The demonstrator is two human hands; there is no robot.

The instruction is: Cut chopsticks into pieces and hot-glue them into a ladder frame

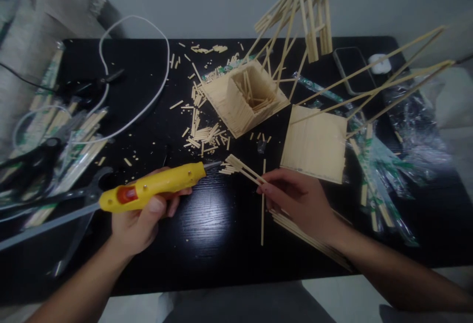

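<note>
My left hand (142,214) is wrapped round a yellow glue gun (155,185) with an orange switch, its metal nozzle pointing right. The nozzle tip sits close to the end of a small bundle of bamboo sticks (242,167). My right hand (299,197) is closed on that bundle, pinching it near its lower end. One loose long stick (262,204) lies upright on the black table (207,224) between my hands. More long sticks (306,236) lie under my right wrist.
A square stick-built box (244,96) stands behind, with a flat stick panel (316,143) to its right. Cut stick bits (201,133) litter the middle. Scissors (79,204), a white cable (148,101) and wrapped chopsticks (55,135) lie left; plastic wrappers (384,185), a phone (353,69) right. A stick frame (310,12) hangs overhead.
</note>
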